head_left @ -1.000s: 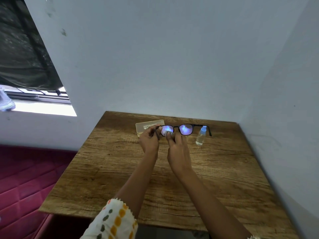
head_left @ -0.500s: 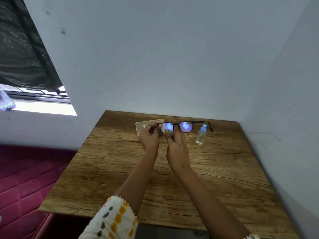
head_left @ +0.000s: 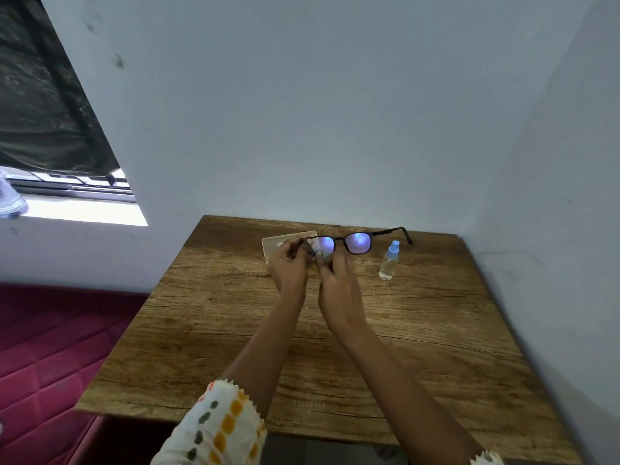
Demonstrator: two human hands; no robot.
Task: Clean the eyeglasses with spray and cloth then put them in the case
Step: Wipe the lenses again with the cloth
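Black-framed eyeglasses (head_left: 358, 242) with bluish lenses are held up over the far part of the wooden table (head_left: 419, 347), arms unfolded. My left hand (head_left: 288, 266) grips the frame's left end at the hinge. My right hand (head_left: 337, 286) pinches a small pale cloth (head_left: 321, 255) against the lower edge of the left lens; the cloth is mostly hidden by the fingers. A beige glasses case (head_left: 273, 245) lies behind my left hand, partly covered. A small clear spray bottle (head_left: 389, 261) with a blue cap stands upright to the right.
The table sits in a corner, with a grey wall behind and another on the right. A maroon quilted surface (head_left: 50, 357) lies left of the table, under a window (head_left: 77, 209).
The glasses have risen slightly and tilted, the right arm now higher. The cloth under my right fingers has shifted from the lens face down to its lower edge.
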